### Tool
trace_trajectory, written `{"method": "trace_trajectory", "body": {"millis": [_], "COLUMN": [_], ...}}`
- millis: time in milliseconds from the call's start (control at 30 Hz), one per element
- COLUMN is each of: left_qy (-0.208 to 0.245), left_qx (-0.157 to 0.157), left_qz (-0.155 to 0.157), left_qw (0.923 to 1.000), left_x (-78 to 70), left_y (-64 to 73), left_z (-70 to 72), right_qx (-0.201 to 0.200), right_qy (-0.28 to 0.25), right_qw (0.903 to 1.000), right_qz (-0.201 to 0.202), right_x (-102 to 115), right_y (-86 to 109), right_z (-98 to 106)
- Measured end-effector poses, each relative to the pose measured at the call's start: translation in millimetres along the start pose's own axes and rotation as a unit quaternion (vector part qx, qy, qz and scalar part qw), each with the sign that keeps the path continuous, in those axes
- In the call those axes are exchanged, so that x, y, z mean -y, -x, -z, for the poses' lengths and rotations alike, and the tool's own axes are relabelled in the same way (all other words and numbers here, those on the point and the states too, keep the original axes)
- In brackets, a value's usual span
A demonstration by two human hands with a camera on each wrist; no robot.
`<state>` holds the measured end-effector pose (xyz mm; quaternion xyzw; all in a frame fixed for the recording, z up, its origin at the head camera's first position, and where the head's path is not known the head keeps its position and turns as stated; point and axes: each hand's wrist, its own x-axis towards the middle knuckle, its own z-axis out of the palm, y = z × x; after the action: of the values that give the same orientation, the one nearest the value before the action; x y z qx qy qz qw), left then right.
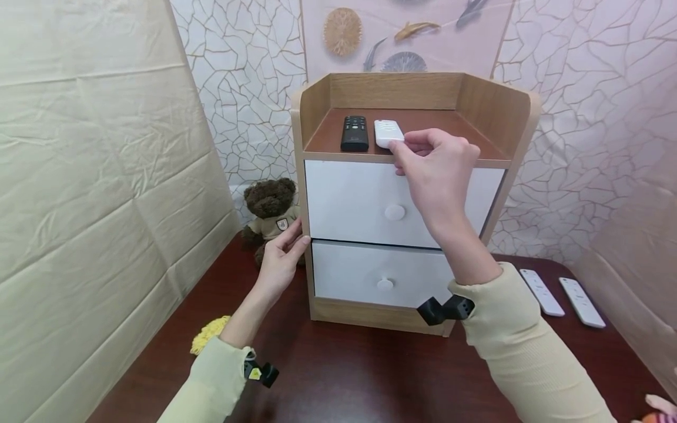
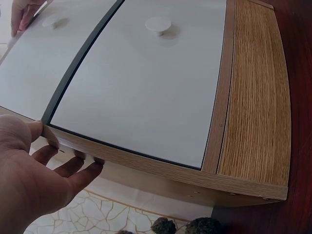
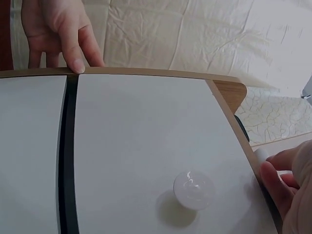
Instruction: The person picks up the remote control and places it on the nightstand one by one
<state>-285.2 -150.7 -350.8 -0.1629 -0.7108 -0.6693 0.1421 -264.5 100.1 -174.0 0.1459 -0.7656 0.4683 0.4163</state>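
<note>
A small wooden cabinet [image 1: 365, 317] with two white drawers stands on a dark red table. On its top shelf lie a black remote control [image 1: 355, 134] and, beside it, a white remote control [image 1: 388, 130]. My right hand [image 1: 436, 167] pinches the near end of the white remote between thumb and fingers, at the shelf's front edge. My left hand [image 1: 280, 255] rests against the cabinet's left side, the thumb on the front edge and the fingers [image 2: 87, 176] along the side panel. Both drawers, upper [image 1: 359, 200] and lower [image 1: 349, 273], look closed; each has a round white knob.
A brown teddy bear [image 1: 270, 205] sits behind the left hand. Yellow yarn-like stuff [image 1: 209, 335] lies by the left forearm. Two white remotes, one nearer the cabinet [image 1: 542, 292] and one farther right [image 1: 582, 302], lie on the table [image 1: 370, 376]. Cloth walls stand on both sides.
</note>
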Motion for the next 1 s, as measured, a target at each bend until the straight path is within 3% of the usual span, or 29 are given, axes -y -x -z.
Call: {"method": "trace_trajectory", "body": {"millis": [300,500,633,833,1000], "left_qy": [-0.004,-0.003,-0.003,-0.004,0.000], "left_qx": [-0.004,-0.003,-0.002,-0.003,-0.001], "left_qz": [0.008,0.011,0.012,0.010,0.006], "left_qw": [1.0000,0.9999,0.9999,0.9999,1.0000], "left_x": [-2.2,-2.6,-2.5,-2.6,-1.5], "left_y": [-0.4,0.4,0.5,0.1,-0.1], "left_z": [-0.6,-1.4,-1.4,-1.1,-1.2], "right_qx": [-0.004,-0.012,-0.037,-0.068,-0.070], "right_qy": [-0.004,-0.011,-0.004,-0.035,-0.020], "right_qw": [1.0000,0.9999,0.9993,0.9971,0.9954], "right_qz": [-0.005,-0.001,0.007,0.000,-0.062], "right_x": [2,1,-1,-13,-30], "right_y": [-1.8,3.7,10.5,24.1,42.2], "right_z": [-2,8,21,50,85]}}
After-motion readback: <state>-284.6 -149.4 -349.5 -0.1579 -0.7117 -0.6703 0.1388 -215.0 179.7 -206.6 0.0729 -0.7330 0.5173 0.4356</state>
